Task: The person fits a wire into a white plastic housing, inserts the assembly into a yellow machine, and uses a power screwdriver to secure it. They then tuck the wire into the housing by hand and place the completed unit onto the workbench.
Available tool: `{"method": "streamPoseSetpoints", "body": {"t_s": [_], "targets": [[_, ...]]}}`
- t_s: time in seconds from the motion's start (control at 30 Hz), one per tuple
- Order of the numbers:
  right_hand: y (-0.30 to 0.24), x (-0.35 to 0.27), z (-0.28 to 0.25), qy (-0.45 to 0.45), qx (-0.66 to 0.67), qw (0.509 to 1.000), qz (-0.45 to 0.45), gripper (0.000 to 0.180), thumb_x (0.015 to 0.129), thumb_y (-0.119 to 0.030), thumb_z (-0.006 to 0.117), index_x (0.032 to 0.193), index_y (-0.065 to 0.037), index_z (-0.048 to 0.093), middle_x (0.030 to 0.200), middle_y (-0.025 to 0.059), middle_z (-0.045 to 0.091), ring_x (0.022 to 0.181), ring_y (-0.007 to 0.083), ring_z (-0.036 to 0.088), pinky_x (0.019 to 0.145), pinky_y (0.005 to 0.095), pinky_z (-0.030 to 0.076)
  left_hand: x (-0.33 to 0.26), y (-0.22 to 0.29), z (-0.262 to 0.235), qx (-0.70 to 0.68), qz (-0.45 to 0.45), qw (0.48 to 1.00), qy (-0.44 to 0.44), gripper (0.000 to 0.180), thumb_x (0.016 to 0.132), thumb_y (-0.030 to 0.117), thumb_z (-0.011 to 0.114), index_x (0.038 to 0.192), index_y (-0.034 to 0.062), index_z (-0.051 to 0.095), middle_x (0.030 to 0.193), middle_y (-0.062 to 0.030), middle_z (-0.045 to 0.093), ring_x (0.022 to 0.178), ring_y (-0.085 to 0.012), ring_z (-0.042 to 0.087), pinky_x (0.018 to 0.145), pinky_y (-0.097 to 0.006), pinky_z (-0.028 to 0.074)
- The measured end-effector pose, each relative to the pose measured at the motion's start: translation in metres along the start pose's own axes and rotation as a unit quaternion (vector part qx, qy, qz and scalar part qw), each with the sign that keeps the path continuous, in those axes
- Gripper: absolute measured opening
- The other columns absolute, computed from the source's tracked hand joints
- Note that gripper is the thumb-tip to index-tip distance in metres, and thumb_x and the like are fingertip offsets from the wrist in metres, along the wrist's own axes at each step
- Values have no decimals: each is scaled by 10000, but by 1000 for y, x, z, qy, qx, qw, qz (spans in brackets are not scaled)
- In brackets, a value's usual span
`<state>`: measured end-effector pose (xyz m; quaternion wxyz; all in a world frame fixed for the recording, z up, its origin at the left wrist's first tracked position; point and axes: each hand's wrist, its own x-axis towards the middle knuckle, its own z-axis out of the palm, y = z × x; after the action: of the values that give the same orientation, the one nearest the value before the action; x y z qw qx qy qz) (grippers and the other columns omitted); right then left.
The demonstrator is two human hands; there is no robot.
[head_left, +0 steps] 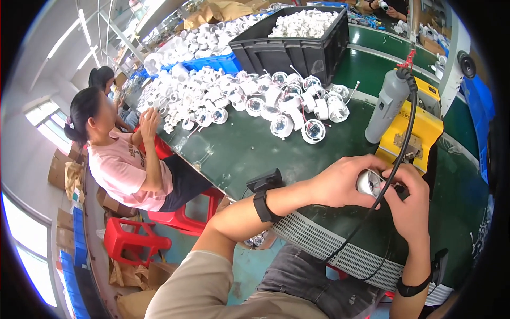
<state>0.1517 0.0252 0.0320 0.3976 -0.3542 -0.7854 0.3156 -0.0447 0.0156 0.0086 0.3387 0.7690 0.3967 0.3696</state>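
A small white round housing (368, 182) with a hollow, shiny inside is held between my two hands above the green table. My left hand (342, 183) is closed around its left side, thumb below and fingers above. From the other side, my right hand (410, 199) grips the rim with its fingertips. A black cable (402, 154) passes in front of the housing and hides part of it. Just beyond my hands stands a yellow machine (417, 125), with a grey cylinder (387, 105) beside it.
White housings, some with clear domes and wires (313, 131), lie heaped across the green table (234, 154). Behind them stand a black crate (292, 56) and a blue tray (228, 63) of white parts. A co-worker in pink (127, 165) sits at left near red stools (133, 239).
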Motion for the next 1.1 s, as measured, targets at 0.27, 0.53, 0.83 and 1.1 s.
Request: {"method": "streamPoseSetpoints", "body": {"t_s": [0.27,0.53,0.83,1.1], "targets": [[11,-1,-8,-70,186,964,177,153,812,-26,650,956,12,620,789,16,606,731,80,562,690,227,457,2,7,-3,-52,4,998,18,783,637,187,864,1267,31,425,1047,-128,647,960,-251,656,834,-336,508],[13,-1,-19,-125,238,936,226,140,822,-54,658,936,16,615,807,14,608,754,78,560,696,218,447,2,5,-2,-56,31,998,8,697,631,174,861,1206,17,500,1044,-122,647,949,-239,655,834,-332,508],[19,-8,-26,-73,366,911,177,144,841,-112,658,891,23,646,802,35,633,746,91,581,669,231,457,2,4,1,-250,-27,965,-72,583,816,187,737,1297,-13,476,1114,-85,622,986,-159,600,855,-301,487],[10,-3,-13,-152,418,880,167,109,832,-85,649,806,19,631,785,32,632,752,98,581,675,239,455,-2,1,-9,-461,-217,852,-121,588,947,537,418,1151,-5,523,885,-147,643,693,-221,648,483,-258,464]]}}
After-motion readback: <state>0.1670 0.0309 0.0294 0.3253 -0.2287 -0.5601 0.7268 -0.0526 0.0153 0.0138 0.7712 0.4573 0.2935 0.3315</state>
